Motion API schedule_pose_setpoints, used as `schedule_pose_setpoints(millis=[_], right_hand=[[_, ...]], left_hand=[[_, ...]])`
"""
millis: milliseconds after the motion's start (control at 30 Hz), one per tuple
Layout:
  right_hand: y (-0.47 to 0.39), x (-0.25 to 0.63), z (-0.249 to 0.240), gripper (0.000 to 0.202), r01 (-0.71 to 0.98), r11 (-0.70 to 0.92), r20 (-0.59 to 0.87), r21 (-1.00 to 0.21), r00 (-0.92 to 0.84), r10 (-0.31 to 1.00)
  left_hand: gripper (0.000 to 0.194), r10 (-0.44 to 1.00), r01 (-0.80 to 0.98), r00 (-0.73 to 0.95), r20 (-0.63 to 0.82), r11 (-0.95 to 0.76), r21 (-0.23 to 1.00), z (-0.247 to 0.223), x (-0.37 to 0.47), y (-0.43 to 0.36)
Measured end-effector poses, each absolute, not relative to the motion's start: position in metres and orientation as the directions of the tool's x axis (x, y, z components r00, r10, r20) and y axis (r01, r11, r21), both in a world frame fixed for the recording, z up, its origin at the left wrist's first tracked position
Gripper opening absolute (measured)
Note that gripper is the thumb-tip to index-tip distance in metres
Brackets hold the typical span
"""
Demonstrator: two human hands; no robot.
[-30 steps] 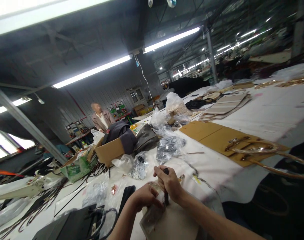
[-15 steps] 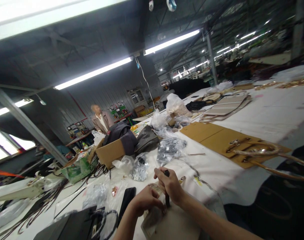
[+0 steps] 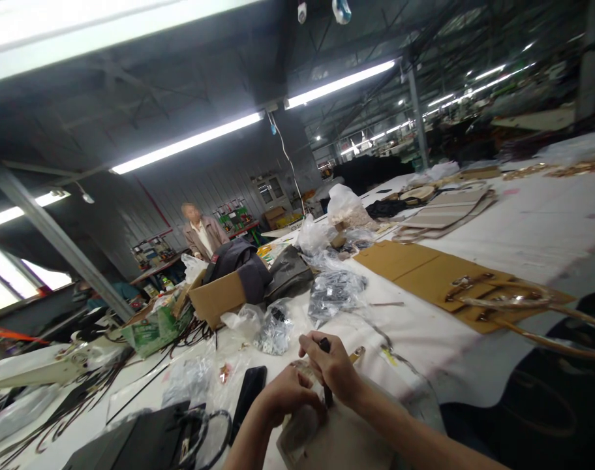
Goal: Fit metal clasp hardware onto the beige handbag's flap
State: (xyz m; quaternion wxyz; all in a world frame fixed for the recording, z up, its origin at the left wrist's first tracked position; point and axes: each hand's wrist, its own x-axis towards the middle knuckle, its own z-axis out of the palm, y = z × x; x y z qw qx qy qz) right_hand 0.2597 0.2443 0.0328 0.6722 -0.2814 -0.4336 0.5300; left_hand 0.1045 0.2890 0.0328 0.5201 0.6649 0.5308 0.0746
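Note:
My right hand (image 3: pixel 334 365) is closed around a dark, upright tool (image 3: pixel 327 396), whose lower end meets a pale beige piece (image 3: pixel 346 437) at the bottom centre. Beside it, my left hand (image 3: pixel 292 395) has its fingers bent down at the piece, close to the tool's lower end; what they pinch is too small and hidden to name. A black phone-like object (image 3: pixel 248 395) lies left of my left hand. Just right of my right hand is a small golden metal part (image 3: pixel 357 354).
A cardboard box (image 3: pixel 219 300) with dark cloth, a green box (image 3: pixel 155 333) and clear plastic bags (image 3: pixel 334 294) stand ahead. Brown panels with rope handles (image 3: pixel 434 274) lie right, a black bag (image 3: pixel 131 437) lower left. A person (image 3: pixel 204 232) stands beyond the table.
The whole view has shifted slightly. My hands keep nearly the same pose around the tool and the beige piece; the far person leans slightly differently.

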Motion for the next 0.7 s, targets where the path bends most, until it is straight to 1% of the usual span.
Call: schedule_pose_setpoints(millis=[100, 233, 367, 533, 633, 700], right_hand=[[0.246, 0.261, 0.031, 0.061, -0.476, 0.275, 0.282, -0.835, 0.059, 0.958], [0.250, 0.260, 0.026, 0.060, -0.492, 0.263, 0.271, -0.830, 0.057, 0.961], [0.254, 0.259, 0.024, 0.064, -0.491, 0.255, 0.255, -0.833, 0.068, 0.965], [0.258, 0.260, 0.025, 0.070, -0.488, 0.245, 0.239, -0.838, 0.076, 0.968], [0.261, 0.257, 0.023, 0.070, -0.496, 0.248, 0.246, -0.832, 0.071, 0.967], [0.262, 0.253, 0.021, 0.069, -0.502, 0.244, 0.246, -0.829, 0.065, 0.967]], left_hand=[[0.052, 0.777, 0.675, 0.392, -0.493, 0.121, 0.728, 0.038, 0.107, 0.290], [0.055, 0.782, 0.682, 0.381, -0.493, 0.122, 0.721, 0.047, 0.111, 0.289], [0.053, 0.782, 0.688, 0.378, -0.496, 0.121, 0.716, 0.047, 0.111, 0.291], [0.054, 0.790, 0.754, 0.334, -0.514, 0.103, 0.649, 0.038, 0.114, 0.300], [0.051, 0.795, 0.789, 0.328, -0.511, 0.068, 0.611, 0.041, 0.119, 0.300], [0.050, 0.798, 0.791, 0.330, -0.504, 0.057, 0.609, 0.046, 0.122, 0.296]])
